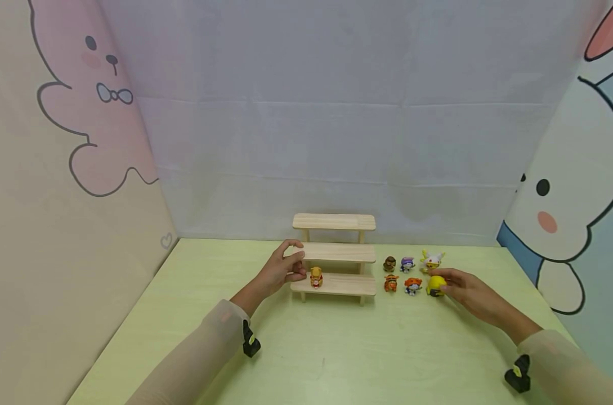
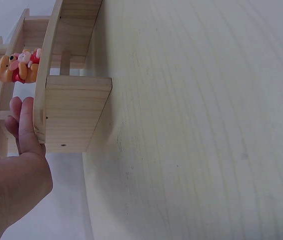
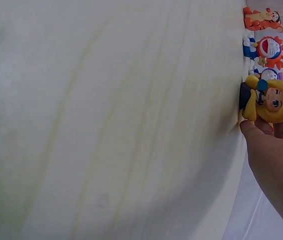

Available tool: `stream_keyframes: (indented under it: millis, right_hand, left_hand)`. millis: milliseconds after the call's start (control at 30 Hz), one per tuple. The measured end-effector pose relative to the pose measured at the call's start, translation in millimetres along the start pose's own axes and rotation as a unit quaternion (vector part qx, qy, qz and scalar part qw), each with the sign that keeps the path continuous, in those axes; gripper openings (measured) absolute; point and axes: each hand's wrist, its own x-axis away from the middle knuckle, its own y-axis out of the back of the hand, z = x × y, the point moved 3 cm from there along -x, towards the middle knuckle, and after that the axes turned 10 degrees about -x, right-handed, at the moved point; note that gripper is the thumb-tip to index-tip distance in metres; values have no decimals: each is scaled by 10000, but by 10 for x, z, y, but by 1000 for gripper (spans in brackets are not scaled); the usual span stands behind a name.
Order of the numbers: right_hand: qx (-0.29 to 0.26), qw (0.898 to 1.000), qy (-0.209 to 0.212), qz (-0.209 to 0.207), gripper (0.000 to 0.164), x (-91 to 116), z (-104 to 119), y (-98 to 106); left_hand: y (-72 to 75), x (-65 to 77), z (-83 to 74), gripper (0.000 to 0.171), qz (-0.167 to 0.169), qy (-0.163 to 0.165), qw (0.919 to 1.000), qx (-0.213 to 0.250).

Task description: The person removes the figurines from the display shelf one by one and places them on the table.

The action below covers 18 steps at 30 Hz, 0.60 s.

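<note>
A wooden three-tier stand (image 1: 334, 252) is on the table, with a Winnie-the-Pooh figurine (image 1: 316, 277) on the left of its lowest tier. That figurine hugs a small pink Piglet (image 2: 24, 57). My left hand (image 1: 278, 271) is at the stand's left end, its fingers (image 2: 27, 125) extended beside the lowest tier; whether they press on the wood is unclear. On the right, my right hand (image 1: 470, 292) holds a yellow-haired figurine (image 3: 271, 102) between thumb and fingers. It appears to be on or just above the table. Its face shows in the right wrist view.
Left of my right hand are an orange Tigger figurine (image 1: 390, 283), a red-hooded Doraemon figurine (image 1: 413, 286), a brown figurine (image 1: 389, 264) and a purple-capped one (image 1: 407, 264). Behind them is a white-and-yellow horned figurine (image 1: 432, 260). A cloth wall (image 1: 235, 211) closes the back.
</note>
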Motion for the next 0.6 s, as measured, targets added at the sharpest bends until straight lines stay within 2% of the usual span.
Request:
stream_keyframes:
  millis: [367, 600]
  right_hand:
    - [-87, 9998, 152, 110, 56, 21, 19, -8]
    - [365, 9990, -22, -276, 57, 27, 50, 24]
  left_hand:
    - [1, -9, 10, 24, 4, 6, 10000, -16]
    - [4, -6, 14, 24, -21, 22, 10000, -39]
